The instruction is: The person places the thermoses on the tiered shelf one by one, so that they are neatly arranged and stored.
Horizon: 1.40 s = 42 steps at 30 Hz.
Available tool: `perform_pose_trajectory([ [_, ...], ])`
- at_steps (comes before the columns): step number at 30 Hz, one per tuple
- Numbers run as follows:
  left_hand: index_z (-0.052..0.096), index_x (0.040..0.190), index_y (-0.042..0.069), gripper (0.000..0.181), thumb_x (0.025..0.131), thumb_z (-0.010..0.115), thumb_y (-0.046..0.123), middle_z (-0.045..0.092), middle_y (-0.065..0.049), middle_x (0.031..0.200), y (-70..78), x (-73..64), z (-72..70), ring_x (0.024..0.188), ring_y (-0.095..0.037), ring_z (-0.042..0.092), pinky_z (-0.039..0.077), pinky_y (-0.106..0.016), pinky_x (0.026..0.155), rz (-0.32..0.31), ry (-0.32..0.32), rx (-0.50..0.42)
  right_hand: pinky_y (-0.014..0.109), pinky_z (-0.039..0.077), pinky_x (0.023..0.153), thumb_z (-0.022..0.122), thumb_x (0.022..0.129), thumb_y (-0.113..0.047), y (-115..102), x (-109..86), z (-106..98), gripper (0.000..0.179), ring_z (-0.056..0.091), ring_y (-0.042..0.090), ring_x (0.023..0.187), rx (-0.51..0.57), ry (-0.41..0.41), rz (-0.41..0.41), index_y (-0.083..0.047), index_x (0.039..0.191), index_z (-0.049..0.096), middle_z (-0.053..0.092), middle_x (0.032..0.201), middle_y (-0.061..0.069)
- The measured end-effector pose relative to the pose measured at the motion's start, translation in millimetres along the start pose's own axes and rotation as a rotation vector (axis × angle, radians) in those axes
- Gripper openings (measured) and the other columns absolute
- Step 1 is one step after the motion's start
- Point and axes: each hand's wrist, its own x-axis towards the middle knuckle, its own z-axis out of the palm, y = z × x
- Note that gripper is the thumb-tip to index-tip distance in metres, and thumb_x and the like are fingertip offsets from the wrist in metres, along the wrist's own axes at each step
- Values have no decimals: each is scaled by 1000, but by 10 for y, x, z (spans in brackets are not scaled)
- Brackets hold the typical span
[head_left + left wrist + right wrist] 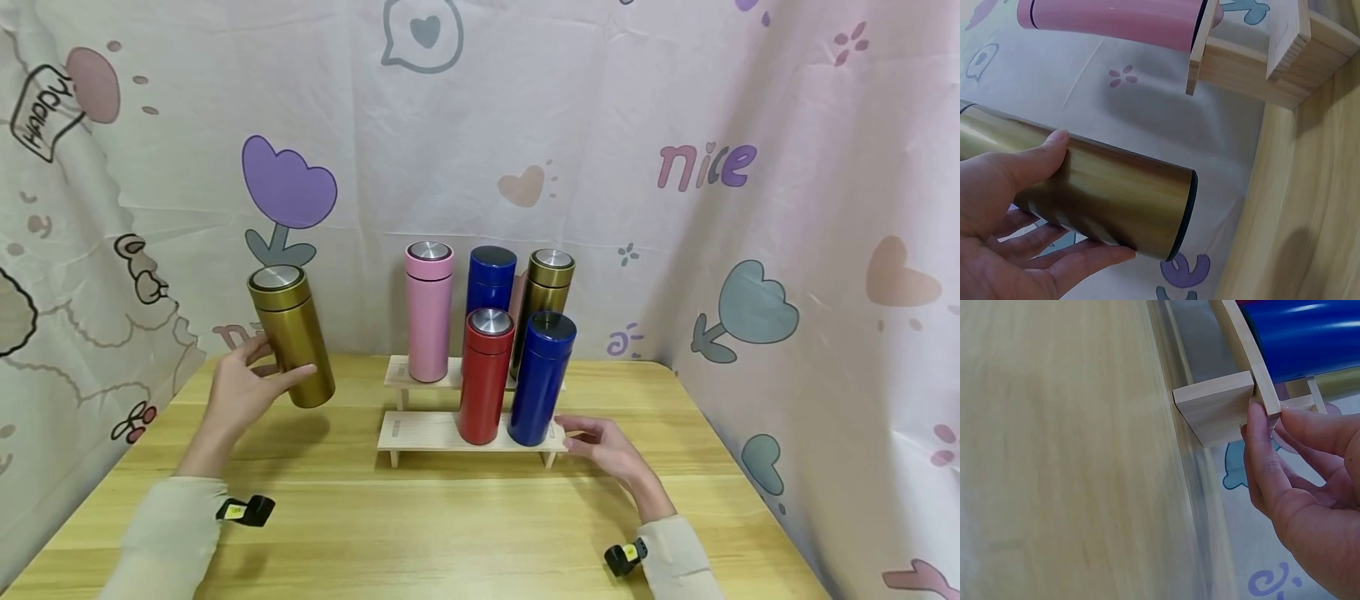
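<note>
My left hand (243, 383) grips a gold thermos (300, 346) by its lower half, held tilted above the table at the left of the rack. In the left wrist view the thumb lies along one side of the gold thermos (1116, 187) and the fingers go under the other. My right hand (600, 446) pinches the right end of the front step of a wooden two-step rack (423, 429). On that front step stand a red thermos (486, 383) and a blue thermos (540, 383), the blue one nearest the right hand.
On the back step are a pink thermos (429, 321), another blue thermos (491, 275) and another gold thermos (550, 279), the last two partly hidden. The rack stands on a wooden table (450, 533), with a printed curtain (600, 100) behind and at the sides.
</note>
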Motion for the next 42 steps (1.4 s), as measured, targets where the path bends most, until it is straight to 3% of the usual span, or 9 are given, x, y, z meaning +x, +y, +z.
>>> perform_pose_trajectory([
  [2,38,158,4,90,89,81,43,50,-28,152,31,-3,24,126,-51,61,63,-26,82,5,-9,-10,17,57,88,69,97,-9,-5,1,-5,46,67,38,119,4,-1,-6,10,138,59,57,144,32],
  [4,39,157,5,88,89,81,42,51,-27,151,54,-2,49,125,-50,62,62,-22,80,13,-13,-14,17,57,88,69,97,-9,-2,1,-5,46,67,40,120,8,1,-10,10,138,59,58,143,32],
  [13,41,156,4,85,90,81,38,53,-28,147,125,-36,125,121,-50,65,63,-28,82,48,-28,-37,18,57,88,69,97,-7,-2,-5,8,45,68,39,117,18,0,-18,11,137,58,60,140,33],
  [23,38,156,0,86,91,81,36,51,-30,149,202,-63,207,122,-51,64,61,-18,79,54,-65,-80,17,56,87,70,97,-9,-8,-4,17,46,67,38,119,10,10,6,9,137,60,60,141,30],
  [32,37,157,1,88,90,81,37,50,-30,149,238,-56,268,122,-51,63,64,-28,81,44,-98,-96,17,56,87,70,97,-10,0,-5,15,46,67,37,119,10,6,3,8,138,60,59,143,30],
  [39,42,154,2,84,89,83,36,54,-28,145,295,-68,328,120,-49,65,64,-28,84,78,-96,-94,18,57,87,69,97,-9,-6,-6,10,46,68,35,116,18,3,3,9,138,59,59,142,31],
  [42,42,154,1,85,88,83,36,54,-29,146,320,-78,350,122,-49,65,64,-34,88,85,-101,-81,17,57,87,69,97,-9,-9,-7,9,46,68,34,117,13,3,4,9,138,59,59,142,31],
])
